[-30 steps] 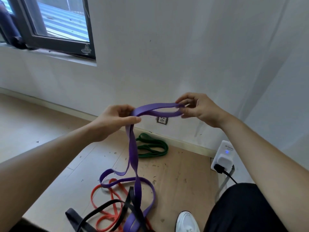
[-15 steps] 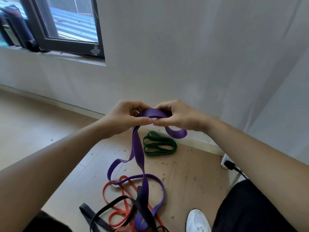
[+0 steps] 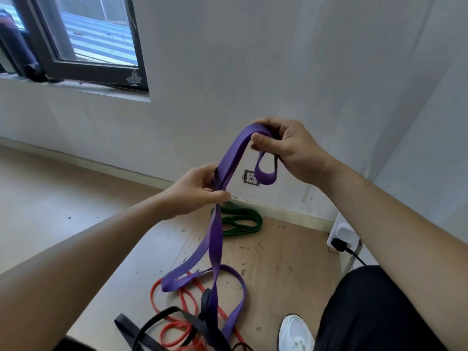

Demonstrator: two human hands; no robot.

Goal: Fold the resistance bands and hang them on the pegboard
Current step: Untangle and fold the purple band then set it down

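Observation:
A long purple resistance band (image 3: 215, 239) runs from both hands down to the floor. My right hand (image 3: 288, 150) pinches its folded top, and a small loop hangs below the fingers. Lower and to the left, my left hand (image 3: 197, 191) grips the doubled strands. The band's lower loops lie over a red band (image 3: 177, 333) and a black band (image 3: 162, 323) on the floor. A green band (image 3: 243, 221), folded, lies by the wall. No pegboard is in view.
A white wall with a socket (image 3: 250, 176) stands just ahead. A window (image 3: 83, 39) is at the upper left. A white device with a black plug (image 3: 340, 239) sits at the right. My white shoe (image 3: 296, 333) and dark trouser leg are at the lower right.
My hands, together half a second ago, have parted. The right hand rose with the folded end; the left slid down along the strands. The view has shifted a little.

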